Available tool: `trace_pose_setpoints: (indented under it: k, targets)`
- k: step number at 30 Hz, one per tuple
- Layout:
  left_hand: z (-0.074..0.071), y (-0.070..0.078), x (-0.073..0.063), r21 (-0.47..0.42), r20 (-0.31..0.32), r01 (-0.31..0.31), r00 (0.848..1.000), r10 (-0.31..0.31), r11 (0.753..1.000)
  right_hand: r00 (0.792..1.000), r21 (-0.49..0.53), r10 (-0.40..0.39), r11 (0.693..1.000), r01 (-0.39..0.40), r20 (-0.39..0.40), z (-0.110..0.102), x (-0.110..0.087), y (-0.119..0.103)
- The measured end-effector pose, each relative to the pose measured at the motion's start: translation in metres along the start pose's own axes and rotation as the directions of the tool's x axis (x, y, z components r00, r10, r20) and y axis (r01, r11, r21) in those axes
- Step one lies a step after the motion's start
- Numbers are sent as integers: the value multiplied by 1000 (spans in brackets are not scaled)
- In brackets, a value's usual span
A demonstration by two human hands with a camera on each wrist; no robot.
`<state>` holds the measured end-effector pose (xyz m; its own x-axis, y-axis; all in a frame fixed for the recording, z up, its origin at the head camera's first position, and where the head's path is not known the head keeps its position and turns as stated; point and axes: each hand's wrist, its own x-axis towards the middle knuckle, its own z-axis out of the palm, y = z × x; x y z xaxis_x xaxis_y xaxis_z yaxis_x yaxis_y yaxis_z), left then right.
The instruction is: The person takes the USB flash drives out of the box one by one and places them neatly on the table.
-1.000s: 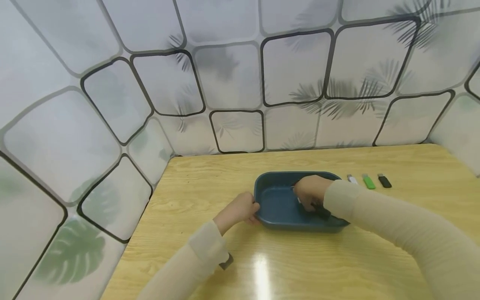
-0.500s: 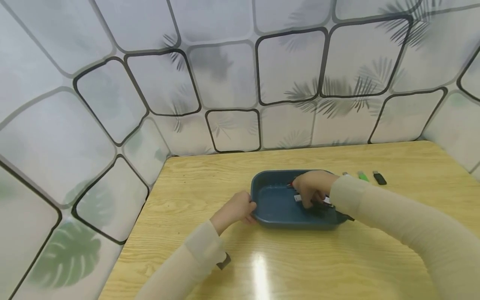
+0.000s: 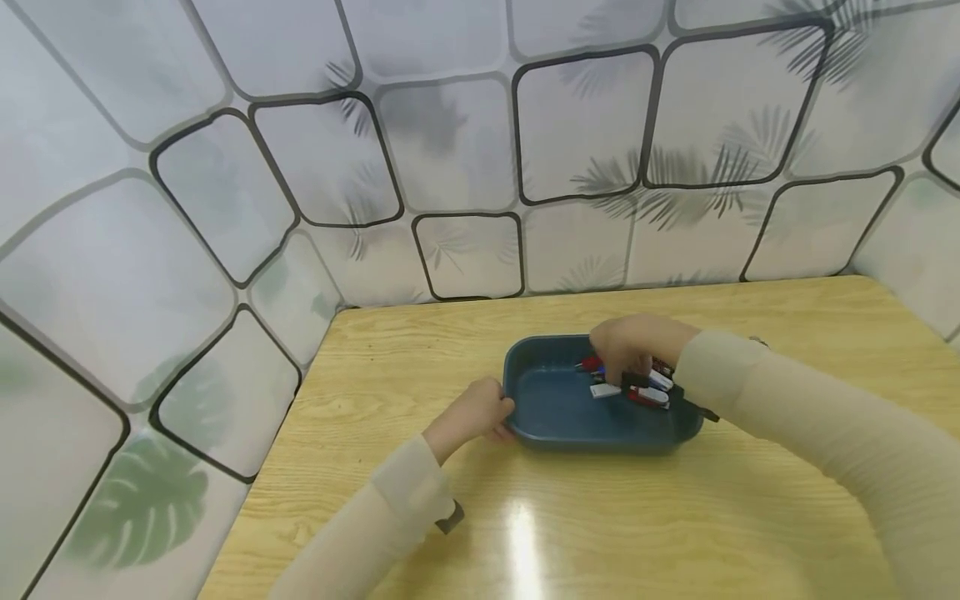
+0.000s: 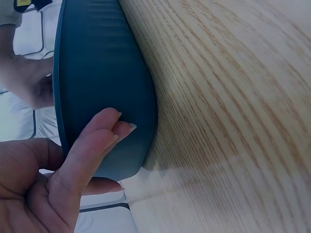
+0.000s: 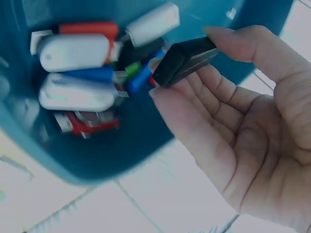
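A blue plastic bin [image 3: 555, 408] stands on the wooden table. My left hand [image 3: 468, 415] grips its left end; in the left wrist view, the fingers lie along the outer wall with the thumb at the rim. My right hand [image 3: 633, 342] is over the bin's right half. Between thumb and fingers it pinches a black USB flash drive [image 5: 184, 60], seen in the right wrist view. Beneath it lie several USB drives in the bin, among them a white one [image 5: 153, 24], a white-and-red one [image 5: 75, 51] and a red one [image 5: 92, 124].
The table [image 3: 390, 367] reaches back to a patterned wall [image 3: 465, 150]. Right of the bin, the right sleeve [image 3: 787, 400] hides most of a row of drives on the table. A small dark piece [image 3: 450, 518] shows at the left wrist.
My right hand has risen from inside the bin toward its back edge, uncovering more drives in it. The sleeve now covers the row on the table. My left hand still grips the bin.
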<state>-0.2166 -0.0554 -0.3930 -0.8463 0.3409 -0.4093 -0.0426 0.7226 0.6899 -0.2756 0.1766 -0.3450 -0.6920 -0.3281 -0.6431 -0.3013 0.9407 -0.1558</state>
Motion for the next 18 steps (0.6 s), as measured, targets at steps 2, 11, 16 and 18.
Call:
trace_pose_setpoints:
  k: [2,11,16,18]
  targets:
    - [-1,0,0,-3,-2,0,1000,0,1000,1000,15,-5,1000,5,-21,-7,-5,3]
    - [-2,-4,1,-23,-7,-4,1000,4,1000,990,117,21,993,-5,-140,-24,-21,24]
    - [-1,-3,2,-24,-4,-13,1000,13,1000,985,159,57,987,-31,-164,-29,-32,42]
    - [-1,-2,2,-24,-4,-16,1000,15,1000,983,159,74,986,-47,-169,-29,-36,51]
